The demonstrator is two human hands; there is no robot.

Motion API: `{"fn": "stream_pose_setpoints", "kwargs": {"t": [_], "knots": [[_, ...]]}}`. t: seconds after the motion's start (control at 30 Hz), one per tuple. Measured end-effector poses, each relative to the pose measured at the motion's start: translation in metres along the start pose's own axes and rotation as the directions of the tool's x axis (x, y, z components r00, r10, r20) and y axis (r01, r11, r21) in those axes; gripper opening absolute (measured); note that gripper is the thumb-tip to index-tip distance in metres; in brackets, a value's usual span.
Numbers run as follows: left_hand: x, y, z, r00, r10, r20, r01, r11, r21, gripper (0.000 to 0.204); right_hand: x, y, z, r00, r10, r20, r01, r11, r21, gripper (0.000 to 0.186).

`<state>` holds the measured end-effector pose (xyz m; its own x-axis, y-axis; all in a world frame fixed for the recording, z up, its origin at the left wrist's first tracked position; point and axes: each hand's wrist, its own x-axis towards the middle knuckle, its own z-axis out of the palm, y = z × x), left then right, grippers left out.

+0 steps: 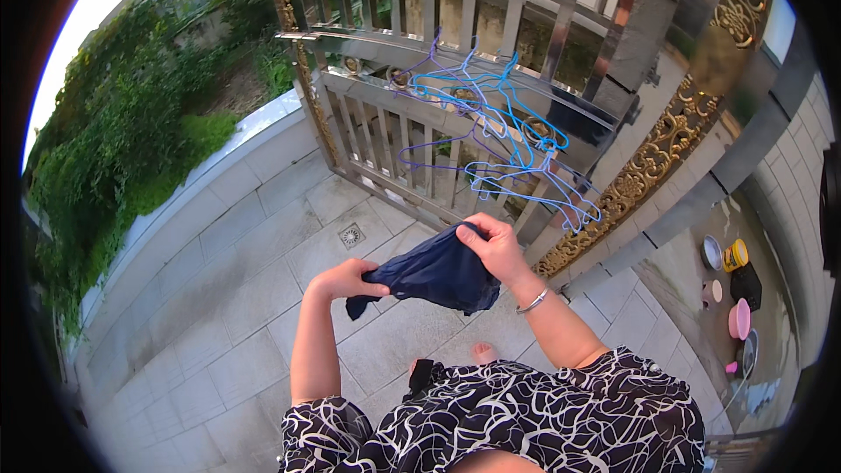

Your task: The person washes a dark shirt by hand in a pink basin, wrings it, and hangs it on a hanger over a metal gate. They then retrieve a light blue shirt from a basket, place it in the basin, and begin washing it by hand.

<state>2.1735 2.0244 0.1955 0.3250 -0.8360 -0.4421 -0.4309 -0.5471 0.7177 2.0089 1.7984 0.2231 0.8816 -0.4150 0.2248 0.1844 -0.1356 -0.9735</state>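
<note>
A dark navy piece of cloth, probably a small garment, is stretched between my two hands in front of my body. My left hand pinches its lower left end, and a short bit of fabric hangs below the fingers. At the upper right corner, my right hand grips the cloth between thumb and fingers; a silver bangle circles that wrist. Beyond the cloth, several blue and purple hangers hang on the metal gate, apart from both hands.
The metal gate with gold ornament stands ahead. A drain cover lies in the tiled floor. Along the left runs a low tiled wall with greenery behind. To the right are a yellow bucket, a pink basin and other containers.
</note>
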Motion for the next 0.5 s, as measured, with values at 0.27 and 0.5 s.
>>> {"fn": "stream_pose_setpoints", "kwargs": {"t": [0.27, 0.5], "knots": [[0.037, -0.027, 0.024, 0.896, 0.004, -0.444, -0.424, 0.31, -0.851, 0.009, -0.029, -0.012, -0.029, 0.987, 0.054, -0.154, -0.037, 0.993, 0.112, 0.015], [0.046, 0.029, 0.009, 0.817, -0.094, -0.57, -0.568, 0.042, -0.822, 0.015, -0.045, 0.047, -0.055, 0.904, 0.095, -0.417, -0.107, 0.994, -0.007, 0.022]]}}
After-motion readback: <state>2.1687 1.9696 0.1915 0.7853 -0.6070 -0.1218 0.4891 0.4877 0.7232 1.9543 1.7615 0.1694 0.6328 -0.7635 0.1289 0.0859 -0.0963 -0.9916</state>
